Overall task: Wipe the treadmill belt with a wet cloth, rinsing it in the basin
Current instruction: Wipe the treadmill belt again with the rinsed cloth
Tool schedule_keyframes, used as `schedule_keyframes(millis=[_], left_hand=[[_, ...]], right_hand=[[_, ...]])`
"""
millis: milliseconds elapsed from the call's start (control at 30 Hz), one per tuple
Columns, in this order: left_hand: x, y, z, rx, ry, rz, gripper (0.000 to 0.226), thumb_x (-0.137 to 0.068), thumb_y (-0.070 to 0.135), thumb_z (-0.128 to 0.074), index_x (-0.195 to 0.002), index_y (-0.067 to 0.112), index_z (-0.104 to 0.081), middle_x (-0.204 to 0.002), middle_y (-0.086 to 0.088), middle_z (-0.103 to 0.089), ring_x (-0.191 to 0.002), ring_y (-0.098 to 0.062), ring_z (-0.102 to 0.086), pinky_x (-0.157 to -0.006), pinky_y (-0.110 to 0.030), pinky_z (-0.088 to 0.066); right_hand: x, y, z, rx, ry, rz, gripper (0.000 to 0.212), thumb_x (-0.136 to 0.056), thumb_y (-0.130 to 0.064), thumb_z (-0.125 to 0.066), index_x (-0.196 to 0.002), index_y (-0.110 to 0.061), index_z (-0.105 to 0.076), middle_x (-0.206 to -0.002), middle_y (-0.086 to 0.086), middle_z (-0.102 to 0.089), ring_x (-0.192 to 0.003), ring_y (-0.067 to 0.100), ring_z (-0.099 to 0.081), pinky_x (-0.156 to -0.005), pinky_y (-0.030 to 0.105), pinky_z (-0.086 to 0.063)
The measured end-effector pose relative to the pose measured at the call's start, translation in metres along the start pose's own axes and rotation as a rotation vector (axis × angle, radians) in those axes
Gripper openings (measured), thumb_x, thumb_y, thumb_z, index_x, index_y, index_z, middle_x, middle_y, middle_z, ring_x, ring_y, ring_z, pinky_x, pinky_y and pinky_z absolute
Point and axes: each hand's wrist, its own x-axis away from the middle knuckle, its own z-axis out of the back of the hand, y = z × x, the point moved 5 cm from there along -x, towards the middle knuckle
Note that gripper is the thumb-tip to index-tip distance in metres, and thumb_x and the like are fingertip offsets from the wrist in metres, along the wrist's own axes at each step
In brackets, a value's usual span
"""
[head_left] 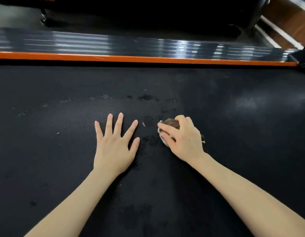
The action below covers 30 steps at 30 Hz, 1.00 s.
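Right grip (pixel 184 139) sits just right of centre in the frame, its fingers (pixel 167 128) curled down over a bunched cloth (pixel 171 123) and holding it against the treadmill belt (pixel 62 93). Only part of the cloth shows: a brown hump above the forefinger, a pale edge on the thumb side, and a small tip poking out at the right of the hand (the rest is hidden under the palm). Left grip (pixel 114 146) lies just left of centre, wide open, palm down and flat on the belt with its fingers straight and spread; it holds nothing. The two are near each other but apart, with a strip of bare belt between the left thumb and the cloth. Both forearms (pixel 71 202) come in bare from the bottom edge of the frame.

The belt is black with a fine dotted texture and fills the lower two thirds of the frame. Darker, damp-looking blotches (pixel 146 98) string across it above the hands, and more lie between the hands and towards the lower left. A pale hazy smear (pixel 245 103) sits on the belt at the right. Along the belt's upper edge runs an orange strip (pixel 131 58), and above that a glossy black ribbed side rail (pixel 114 43) catches streaks of light. At the top of the frame stands a dark machine (pixel 148 12), blurred, on a grey floor (pixel 19 17).
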Motion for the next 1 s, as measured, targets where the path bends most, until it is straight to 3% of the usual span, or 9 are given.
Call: schedule_keyframes(millis=[267,467,667,733,833,900,933,1000], left_hand=[[-0.049,-0.031,0.017,-0.037,-0.028,0.035,0.062,-0.093,0.06,-0.015,-0.146,0.035,-0.033,-0.154,-0.017,-0.025,-0.143,-0.039,-0.016,-0.112,-0.061,-0.006],[-0.057,-0.052,0.003,-0.061,-0.037,0.072,0.067,-0.089,0.062,-0.006,-0.147,0.037,-0.028,-0.156,-0.015,-0.022,-0.144,-0.037,-0.013,-0.112,-0.06,-0.005],[-0.058,-0.051,0.004,-0.07,-0.053,0.089,0.072,-0.084,0.063,0.001,-0.148,0.041,-0.022,-0.157,-0.012,-0.02,-0.145,-0.034,-0.009,-0.114,-0.059,-0.004],[-0.058,-0.051,0.004,-0.067,-0.062,0.087,0.072,-0.083,0.063,0.003,-0.148,0.043,-0.018,-0.158,-0.011,-0.017,-0.145,-0.033,-0.006,-0.114,-0.058,-0.002],[-0.058,-0.053,0.004,-0.051,-0.049,0.076,0.07,-0.084,0.063,0.001,-0.148,0.044,-0.018,-0.158,-0.01,-0.016,-0.146,-0.032,-0.005,-0.115,-0.057,-0.001],[-0.057,-0.053,0.003,-0.044,-0.03,0.071,0.068,-0.085,0.063,-0.002,-0.147,0.043,-0.022,-0.157,-0.011,-0.02,-0.145,-0.033,-0.008,-0.115,-0.057,-0.002],[-0.057,-0.053,0.002,-0.04,-0.015,0.073,0.067,-0.086,0.062,-0.003,-0.147,0.043,-0.025,-0.157,-0.011,-0.022,-0.145,-0.033,-0.011,-0.114,-0.058,-0.003],[-0.058,-0.053,0.003,-0.037,-0.002,0.077,0.066,-0.087,0.062,-0.005,-0.146,0.042,-0.028,-0.156,-0.012,-0.025,-0.144,-0.034,-0.013,-0.114,-0.058,-0.004]], right_hand=[[-0.006,0.005,-0.008,0.01,-0.008,-0.081,0.032,-0.088,-0.044,-0.05,-0.111,-0.034,-0.07,-0.096,0.008,-0.054,-0.076,0.025,-0.049,-0.051,0.029,-0.043],[-0.022,0.018,-0.012,0.045,-0.026,-0.017,0.033,-0.088,-0.046,-0.049,-0.11,-0.033,-0.07,-0.094,0.009,-0.052,-0.078,0.028,-0.049,-0.053,0.031,-0.045],[-0.083,0.043,-0.031,0.153,-0.002,-0.509,0.03,-0.093,-0.041,-0.051,-0.117,-0.031,-0.065,-0.114,0.014,-0.048,-0.096,0.034,-0.044,-0.07,0.045,-0.05],[-0.072,0.009,-0.03,0.115,0.02,-0.406,0.03,-0.09,-0.042,-0.052,-0.114,-0.031,-0.066,-0.109,0.015,-0.05,-0.09,0.034,-0.046,-0.064,0.041,-0.05],[-0.035,-0.035,-0.026,-0.02,-0.042,0.006,0.036,-0.086,-0.049,-0.049,-0.112,-0.033,-0.068,-0.098,0.01,-0.052,-0.08,0.028,-0.048,-0.054,0.032,-0.044],[-0.034,-0.023,-0.022,-0.063,-0.084,0.169,0.036,-0.086,-0.051,-0.049,-0.111,-0.034,-0.069,-0.097,0.009,-0.054,-0.08,0.027,-0.05,-0.054,0.03,-0.045],[-0.043,-0.008,-0.023,-0.04,-0.087,0.169,0.036,-0.087,-0.051,-0.048,-0.111,-0.034,-0.069,-0.096,0.009,-0.053,-0.08,0.027,-0.05,-0.055,0.031,-0.046],[-0.074,0.028,-0.029,0.049,-0.02,-0.008,0.036,-0.088,-0.051,-0.047,-0.112,-0.033,-0.068,-0.099,0.011,-0.051,-0.084,0.031,-0.05,-0.059,0.036,-0.049]])
